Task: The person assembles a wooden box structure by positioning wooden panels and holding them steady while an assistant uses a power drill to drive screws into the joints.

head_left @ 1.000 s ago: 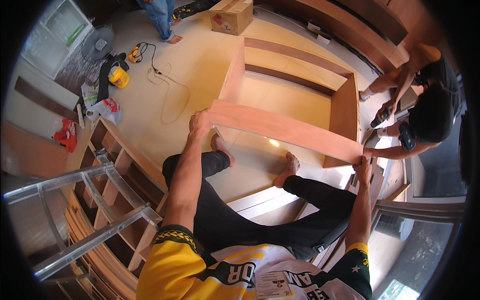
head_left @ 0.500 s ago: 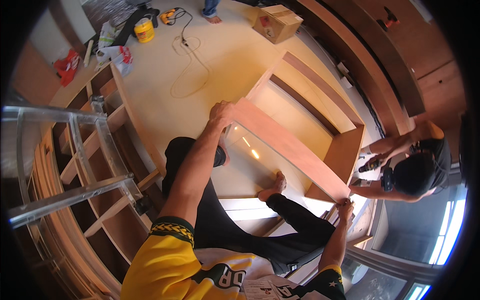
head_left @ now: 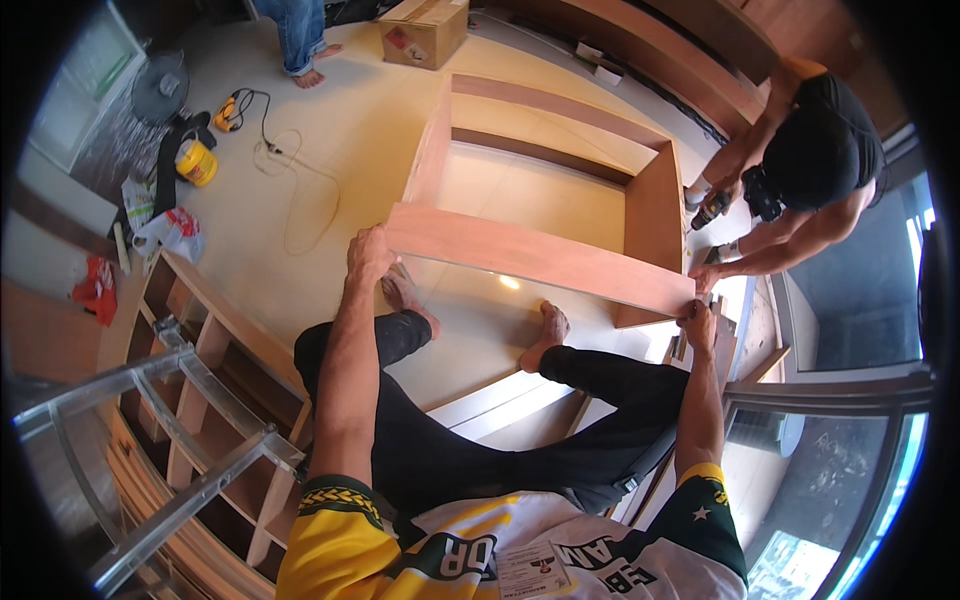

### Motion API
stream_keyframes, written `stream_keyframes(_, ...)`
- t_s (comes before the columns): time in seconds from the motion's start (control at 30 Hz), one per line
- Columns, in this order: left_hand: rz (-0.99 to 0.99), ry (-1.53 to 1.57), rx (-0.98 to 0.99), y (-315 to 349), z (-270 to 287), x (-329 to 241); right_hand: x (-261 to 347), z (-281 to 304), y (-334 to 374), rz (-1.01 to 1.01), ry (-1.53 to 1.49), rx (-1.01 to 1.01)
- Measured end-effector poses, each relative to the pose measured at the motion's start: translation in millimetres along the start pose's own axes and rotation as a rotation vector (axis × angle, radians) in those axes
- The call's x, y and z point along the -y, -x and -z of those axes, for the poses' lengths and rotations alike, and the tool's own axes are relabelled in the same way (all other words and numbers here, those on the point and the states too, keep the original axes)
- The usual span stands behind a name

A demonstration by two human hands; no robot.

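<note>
A long reddish wooden board (head_left: pixel 545 258) spans the near side of a rectangular wooden cabinet frame (head_left: pixel 652 200) on the floor. My left hand (head_left: pixel 372 252) grips the board's left end, fingers wrapped over its edge. At the opposite end, my right hand (head_left: pixel 700 322) is closed on the board's corner. Just beyond that corner, a co-worker's hand (head_left: pixel 706 278) reaches to the same end. The co-worker's other hand holds a cordless drill (head_left: pixel 712 208) beside the frame's right panel. My bare feet rest on the floor behind the board.
An aluminium ladder (head_left: pixel 190 375) and a compartmented wooden cabinet (head_left: pixel 220 350) stand at my left. Farther off are a yellow bucket (head_left: pixel 196 163), a corded power tool (head_left: pixel 228 112), a cardboard box (head_left: pixel 425 35) and another person's bare feet (head_left: pixel 310 78). Glass panels (head_left: pixel 860 300) border the right.
My view has turned rightward, so the board looks more level. Both hands keep their grip on it. The co-worker leans nearer, one hand now by the board's right end.
</note>
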State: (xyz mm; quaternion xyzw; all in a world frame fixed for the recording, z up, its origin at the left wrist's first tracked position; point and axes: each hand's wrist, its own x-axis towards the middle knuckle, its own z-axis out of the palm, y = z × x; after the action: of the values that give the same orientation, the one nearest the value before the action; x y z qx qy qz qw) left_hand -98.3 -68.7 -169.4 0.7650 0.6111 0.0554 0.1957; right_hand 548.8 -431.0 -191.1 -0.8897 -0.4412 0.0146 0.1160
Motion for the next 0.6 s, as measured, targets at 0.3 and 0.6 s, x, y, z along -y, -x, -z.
stream_keyframes(0.3,-0.029,0.069,-0.024,-6.1,-16.4,-16.6,-20.4,-1.6,-3.9,-0.206,-0.121,0.051)
stream_keyframes(0.6,-0.003,0.014,-0.085,-0.4,-22.4,-11.1,17.5,-5.6,1.0,-0.146,-0.073,0.038)
